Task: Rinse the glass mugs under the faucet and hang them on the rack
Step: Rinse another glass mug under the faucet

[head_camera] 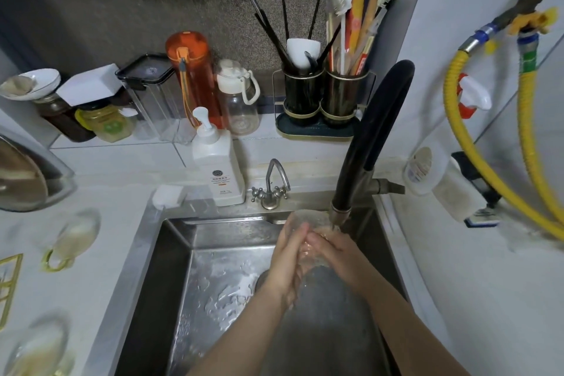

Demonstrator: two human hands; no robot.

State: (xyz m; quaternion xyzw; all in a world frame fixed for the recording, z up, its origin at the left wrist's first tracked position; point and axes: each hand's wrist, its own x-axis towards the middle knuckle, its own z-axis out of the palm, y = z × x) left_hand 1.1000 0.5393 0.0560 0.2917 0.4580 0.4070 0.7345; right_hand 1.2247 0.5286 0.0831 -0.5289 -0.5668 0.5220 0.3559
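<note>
Over the steel sink, a clear glass mug sits directly under the spout of the black faucet, with water running onto it. My left hand grips the mug from the left. My right hand wraps round it from the right, fingers over the glass. Two more glass mugs with gold handles lie on the white counter to the left, one mid-left, another at the bottom left corner. A gold wire rack shows at the left edge.
A white soap pump bottle and a small chrome tap stand behind the sink. Bottles, jars and a utensil holder line the back ledge. A yellow hose hangs on the right wall. A pot lid sits at the left.
</note>
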